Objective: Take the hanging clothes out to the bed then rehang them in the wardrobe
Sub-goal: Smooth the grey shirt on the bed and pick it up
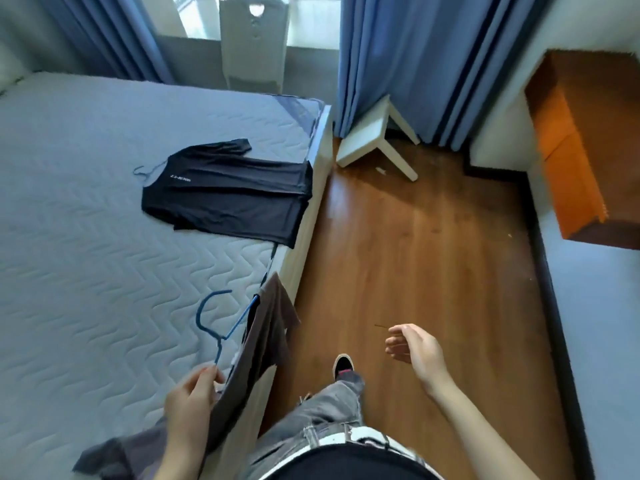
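A black shirt (228,194) on a thin blue hanger (145,171) lies flat on the bed (86,237), near its right edge. My left hand (192,403) is shut on a grey-brown garment (256,344) and the neck of its blue hanger (216,323), held over the bed's near right edge. The garment droops beside the bed frame and trails onto the mattress at the lower left. My right hand (414,348) hovers over the wooden floor with its fingers loosely curled and nothing in them.
A white stool (374,140) lies tipped on the floor by the blue curtains (415,64). A white chair (254,39) stands at the window. An orange-brown cabinet (581,147) juts out on the right. My leg and shoe (343,367) stand beside the bed.
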### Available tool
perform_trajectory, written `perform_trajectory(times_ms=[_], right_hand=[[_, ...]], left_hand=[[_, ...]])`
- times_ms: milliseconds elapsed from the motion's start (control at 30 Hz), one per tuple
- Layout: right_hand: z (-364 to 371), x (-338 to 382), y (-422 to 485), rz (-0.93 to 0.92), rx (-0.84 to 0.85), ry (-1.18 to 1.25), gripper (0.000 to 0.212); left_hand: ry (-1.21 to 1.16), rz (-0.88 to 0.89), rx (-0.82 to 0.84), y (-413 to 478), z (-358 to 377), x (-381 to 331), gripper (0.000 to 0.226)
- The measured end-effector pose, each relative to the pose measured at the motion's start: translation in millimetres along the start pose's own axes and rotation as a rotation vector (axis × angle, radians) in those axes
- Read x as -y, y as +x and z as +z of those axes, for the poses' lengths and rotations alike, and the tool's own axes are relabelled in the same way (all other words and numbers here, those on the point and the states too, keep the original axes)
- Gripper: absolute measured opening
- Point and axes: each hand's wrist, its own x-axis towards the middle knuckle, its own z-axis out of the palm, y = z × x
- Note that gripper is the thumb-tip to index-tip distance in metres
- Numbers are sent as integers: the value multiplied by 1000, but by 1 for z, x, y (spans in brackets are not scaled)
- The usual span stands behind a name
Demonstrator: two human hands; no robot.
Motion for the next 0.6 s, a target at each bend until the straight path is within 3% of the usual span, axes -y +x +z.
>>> perform_trajectory(times_ms=[267, 600], right_hand=[[-4, 120, 139, 4, 64, -55, 30], [92, 280, 376, -76, 421, -300, 31]], left_hand=[[-143, 7, -190, 100, 61, -113, 31], [-385, -184, -715, 203, 135, -190, 25]])
